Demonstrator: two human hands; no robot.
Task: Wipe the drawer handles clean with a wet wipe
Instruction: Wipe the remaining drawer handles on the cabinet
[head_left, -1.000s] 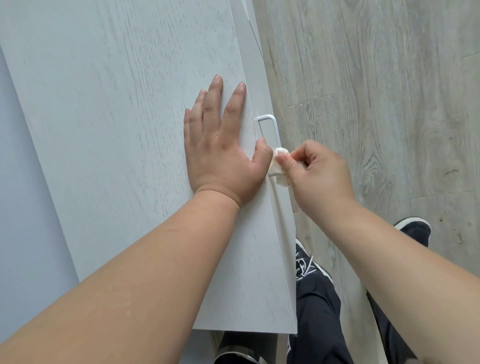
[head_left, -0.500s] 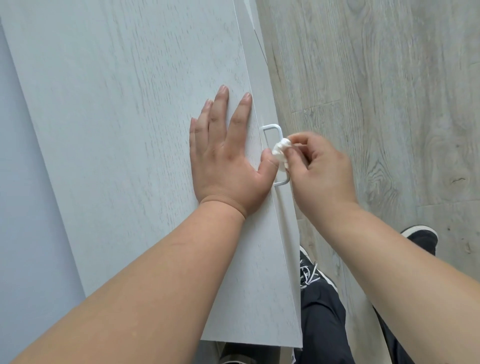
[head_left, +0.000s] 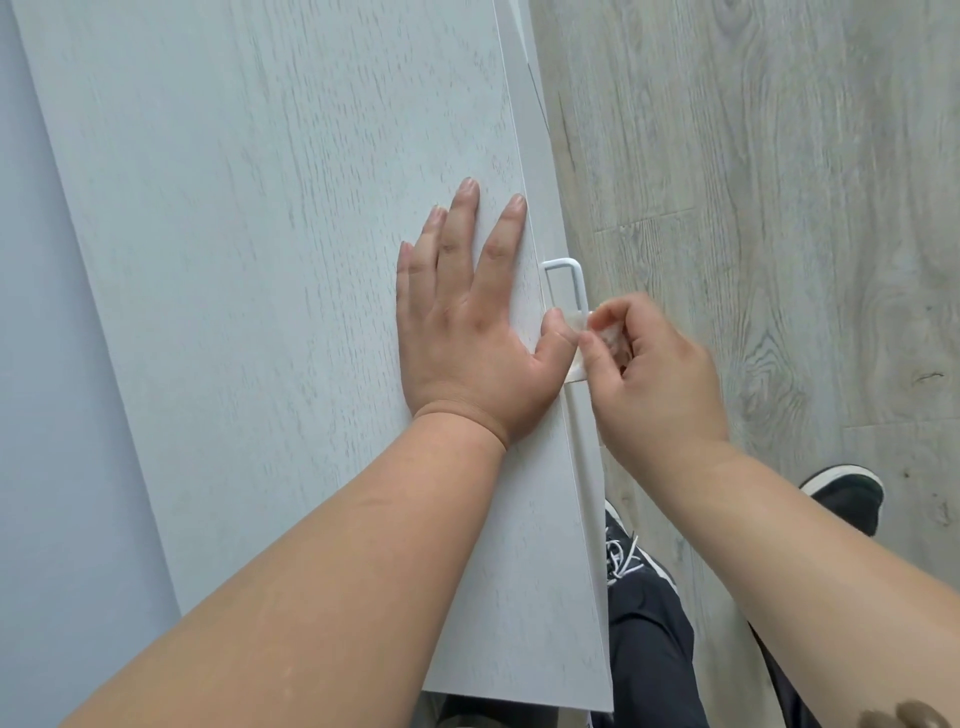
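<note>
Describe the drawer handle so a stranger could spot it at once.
Start at the pale grey wood-grain cabinet top and follow its right edge to the drawer fronts below. The drawer handle juts out there beside the flat left hand. It is the only thin white metal loop, partly covered by the wet wipe in the right hand.

Wipe (head_left: 577, 345) blurred; handle's (head_left: 570, 280) lower end hidden.

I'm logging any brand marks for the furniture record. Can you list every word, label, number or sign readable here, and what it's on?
None can be read.
The cabinet top, the white drawer handle and the wet wipe pinched in the right hand carry no print.
The left hand rests flat on the top.
The dark shoe shows white laces, with no legible mark.
</note>
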